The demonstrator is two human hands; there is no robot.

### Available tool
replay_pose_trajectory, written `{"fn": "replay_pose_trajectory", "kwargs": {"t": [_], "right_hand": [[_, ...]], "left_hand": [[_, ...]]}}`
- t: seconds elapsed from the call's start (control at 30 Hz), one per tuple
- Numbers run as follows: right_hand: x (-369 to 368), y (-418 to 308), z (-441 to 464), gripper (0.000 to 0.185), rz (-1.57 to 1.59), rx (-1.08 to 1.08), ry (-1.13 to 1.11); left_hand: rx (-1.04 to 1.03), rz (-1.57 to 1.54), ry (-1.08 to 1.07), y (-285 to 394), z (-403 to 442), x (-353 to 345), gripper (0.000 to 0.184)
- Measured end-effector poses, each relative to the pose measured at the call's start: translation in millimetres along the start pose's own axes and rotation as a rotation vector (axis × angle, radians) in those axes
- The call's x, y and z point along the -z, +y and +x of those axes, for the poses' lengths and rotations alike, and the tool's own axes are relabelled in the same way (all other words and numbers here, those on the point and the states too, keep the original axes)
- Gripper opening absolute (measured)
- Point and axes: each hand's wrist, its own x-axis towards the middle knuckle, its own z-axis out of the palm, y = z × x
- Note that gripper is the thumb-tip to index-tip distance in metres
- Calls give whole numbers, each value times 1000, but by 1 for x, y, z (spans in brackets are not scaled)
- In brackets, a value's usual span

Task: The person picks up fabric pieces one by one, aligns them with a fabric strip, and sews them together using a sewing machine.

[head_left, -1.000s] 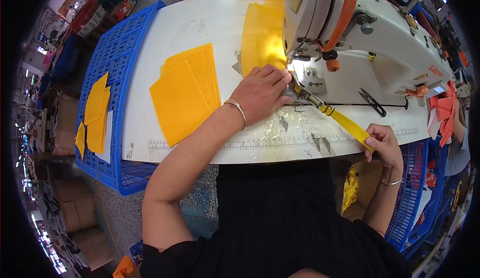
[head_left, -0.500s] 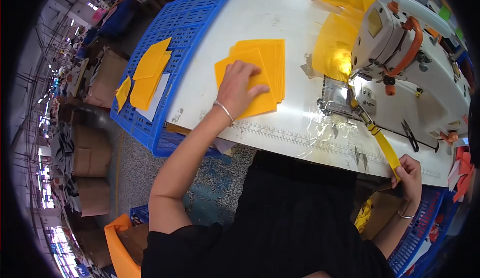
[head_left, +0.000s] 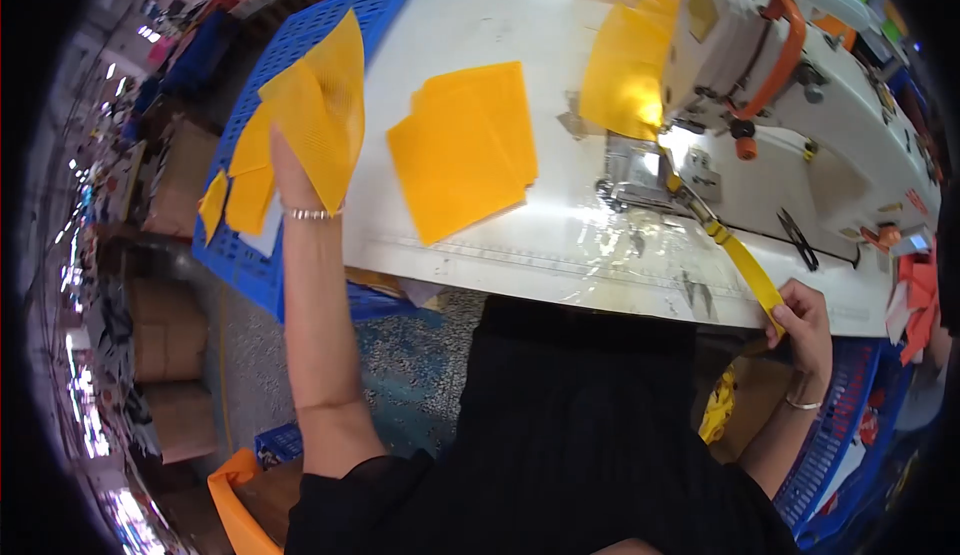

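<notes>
My left hand (head_left: 293, 177) is raised over the blue crate, closed on a yellow mesh fabric piece (head_left: 325, 95) that hangs over it and hides most of the fingers. A stack of yellow fabric pieces (head_left: 470, 145) lies on the white sewing table (head_left: 470, 15). Pinched in my right hand (head_left: 803, 323), near the front right edge, is the end of a yellow binding strip (head_left: 748, 267). That strip runs up to the needle area of the sewing machine (head_left: 730, 55). Larger yellow mesh fabric (head_left: 620, 70) lies behind the needle, under the machine's lamp.
The upturned blue crate (head_left: 385, 15) at the left carries more yellow pieces (head_left: 248, 195). Black thread snips (head_left: 797, 238) lie right of the strip. A blue basket (head_left: 835, 425) stands at the lower right, and cardboard boxes (head_left: 170, 330) are stacked on the left floor.
My left hand has moved left from the stack to above the crate and now holds a yellow mesh piece. My right hand still holds the strip. The camera view has shifted slightly.
</notes>
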Motion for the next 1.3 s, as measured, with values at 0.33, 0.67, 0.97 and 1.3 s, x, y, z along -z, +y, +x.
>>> {"fn": "replay_pose_trajectory", "kwargs": {"t": [0.33, 0.67, 0.97, 1.3], "right_hand": [[-2, -4, -1, 13, 24, 4, 10], [0, -4, 1, 14, 30, 0, -8], [0, -3, 0, 15, 29, -5, -14], [0, -8, 2, 12, 72, -21, -34]], "left_hand": [[-525, 907, -945, -102, -121, -155, 38], [-751, 1038, -1102, -103, -97, -154, 66], [-801, 1151, -1099, -106, -94, -167, 69], [-673, 1081, -1138, -112, -84, -171, 71]]}}
